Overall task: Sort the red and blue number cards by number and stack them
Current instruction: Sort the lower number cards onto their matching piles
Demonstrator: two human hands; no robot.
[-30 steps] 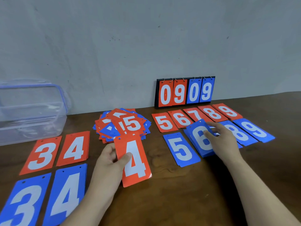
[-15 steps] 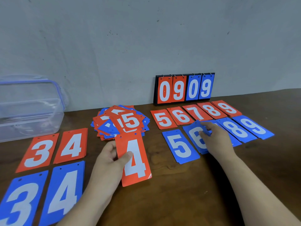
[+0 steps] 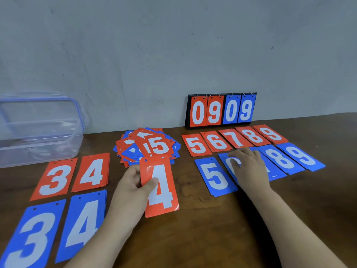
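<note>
Head view on my screen: a grey plaster wall (image 3: 173, 45) fills the top, and a brown wooden table (image 3: 212, 229) runs below it. At far left on the table stands a clear plastic box with a blue-trimmed rim (image 3: 38, 132). A black flip scoreboard (image 3: 221, 111) stands against the wall right of centre, reading 0 9 in red and 0 9 in blue.

Nearest me at left, a blue 3 pile (image 3: 32, 236) and a blue 4 pile (image 3: 83, 223) lie side by side. A red 3 pile (image 3: 55, 178) and a red 4 pile (image 3: 91, 172) sit just behind them. Between the box and the scoreboard is a loose heap of mixed red and blue cards (image 3: 146, 146) with a red 5 on top.

Right of the heap I see a red row of piles (image 3: 236, 138), 5 to 9, with edges overlapping. In front of it are a blue 5 pile (image 3: 215, 176), a blue 6 pile (image 3: 225, 161), a blue 8 pile (image 3: 280, 158) and a blue 9 pile (image 3: 301, 156). One more blue pile lies between 6 and 8, but it is mostly covered and I cannot read its number.

The right hand (image 3: 249, 167) lies palm down on the blue 6 pile, fingers nearly straight and slightly spread, gripping nothing. The left hand (image 3: 133, 182) holds a single red 4 card (image 3: 160, 188) in front of the heap, thumb clamped on its face and fingers curled behind its left edge
</note>
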